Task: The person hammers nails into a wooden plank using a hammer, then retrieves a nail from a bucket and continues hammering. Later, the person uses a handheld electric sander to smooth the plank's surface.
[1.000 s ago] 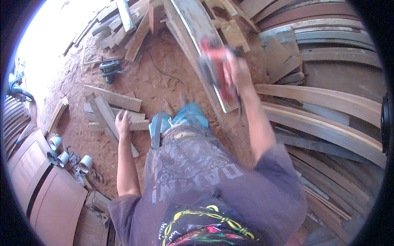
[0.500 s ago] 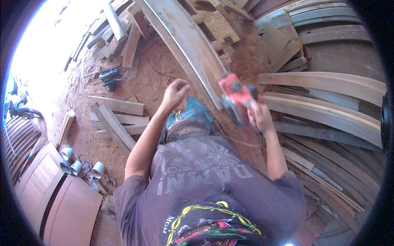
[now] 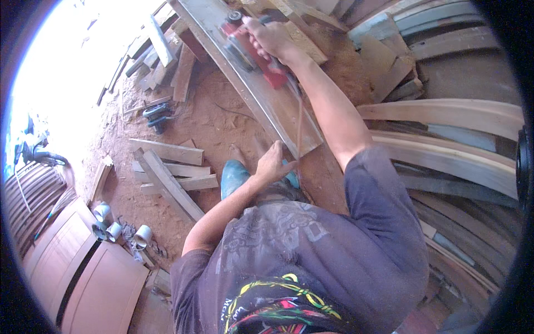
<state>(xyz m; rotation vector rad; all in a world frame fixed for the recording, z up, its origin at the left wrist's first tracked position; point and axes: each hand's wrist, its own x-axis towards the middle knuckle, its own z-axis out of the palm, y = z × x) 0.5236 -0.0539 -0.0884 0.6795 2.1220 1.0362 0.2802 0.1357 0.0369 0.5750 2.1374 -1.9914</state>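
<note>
A red electric hand planer (image 3: pixel 273 75) sits on the upper face of a long wide plank (image 3: pixel 303 133). My right hand (image 3: pixel 271 42) is wrapped round its handle, with the arm stretched out far ahead. Blur softens the planer's outline, and its underside is hidden. From the tool a cord (image 3: pixel 300 125) runs back over the plank's near end. Close to that end, my left hand (image 3: pixel 271 163) is held low in front of my body, fingers stretched and thumb apart, with nothing in it. Whether its fingertips touch the plank's edge I cannot tell.
Offcuts (image 3: pixel 167 161) lie on the dusty ground at left, near a dark power tool (image 3: pixel 157 116). Long curved boards (image 3: pixel 445 153) are stacked at right. More scrap wood (image 3: pixel 300 42) lies beyond the plank. Cups (image 3: pixel 142 236) and wooden panels (image 3: pixel 105 284) are at lower left.
My right hand has carried the planer from beside the plank's near end forward onto its far part. My left hand has come down and right, and its fingers have straightened.
</note>
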